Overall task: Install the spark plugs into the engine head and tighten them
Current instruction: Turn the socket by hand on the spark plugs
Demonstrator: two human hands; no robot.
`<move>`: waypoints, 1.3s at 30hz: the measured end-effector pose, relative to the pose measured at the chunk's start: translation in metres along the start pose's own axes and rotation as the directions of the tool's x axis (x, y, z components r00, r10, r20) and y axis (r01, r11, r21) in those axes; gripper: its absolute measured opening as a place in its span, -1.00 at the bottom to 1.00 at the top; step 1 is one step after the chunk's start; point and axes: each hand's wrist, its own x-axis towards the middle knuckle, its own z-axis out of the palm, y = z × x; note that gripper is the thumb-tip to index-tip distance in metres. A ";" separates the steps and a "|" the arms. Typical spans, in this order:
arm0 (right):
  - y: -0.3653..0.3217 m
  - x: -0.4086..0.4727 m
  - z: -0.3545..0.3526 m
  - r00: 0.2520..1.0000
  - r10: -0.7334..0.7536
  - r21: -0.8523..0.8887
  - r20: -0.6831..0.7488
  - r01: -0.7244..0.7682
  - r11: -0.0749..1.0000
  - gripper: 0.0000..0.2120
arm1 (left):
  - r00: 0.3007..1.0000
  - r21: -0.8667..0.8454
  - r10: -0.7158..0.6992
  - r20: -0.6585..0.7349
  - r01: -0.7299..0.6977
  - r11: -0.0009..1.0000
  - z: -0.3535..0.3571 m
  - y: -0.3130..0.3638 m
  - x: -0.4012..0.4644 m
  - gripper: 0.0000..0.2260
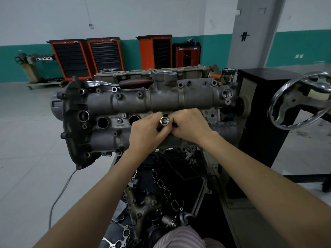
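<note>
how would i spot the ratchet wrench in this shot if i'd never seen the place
Start at the big grey engine head on the stand in the middle. Along its far top edge, left of centre, the ratchet wrench lies flat on the casting, away from both hands. It is the only loose tool there: a shiny chrome shank with a black and red grip, unlike the dull cast metal around it.

place: auto workshop
signs: orange tool cabinets (86, 57) by the wall, engine head (143, 104) on a stand, tiled floor (32, 140)
</note>
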 end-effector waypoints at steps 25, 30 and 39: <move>0.000 0.002 0.005 0.998 0.010 0.001 -0.066 -0.010 1.000 -0.82 | 1.000 0.026 0.018 0.014 -0.018 1.000 0.002 -0.002 0.000 -0.68; 0.002 0.001 0.005 0.996 -0.055 -0.031 -0.076 0.053 0.998 -0.85 | 1.000 -0.016 -0.010 0.005 0.010 1.000 0.002 -0.002 -0.001 -0.67; -0.001 -0.003 0.000 0.982 -0.050 0.053 -0.181 0.060 0.997 -0.84 | 1.000 -0.036 0.017 0.000 -0.017 0.999 0.001 -0.003 -0.001 -0.62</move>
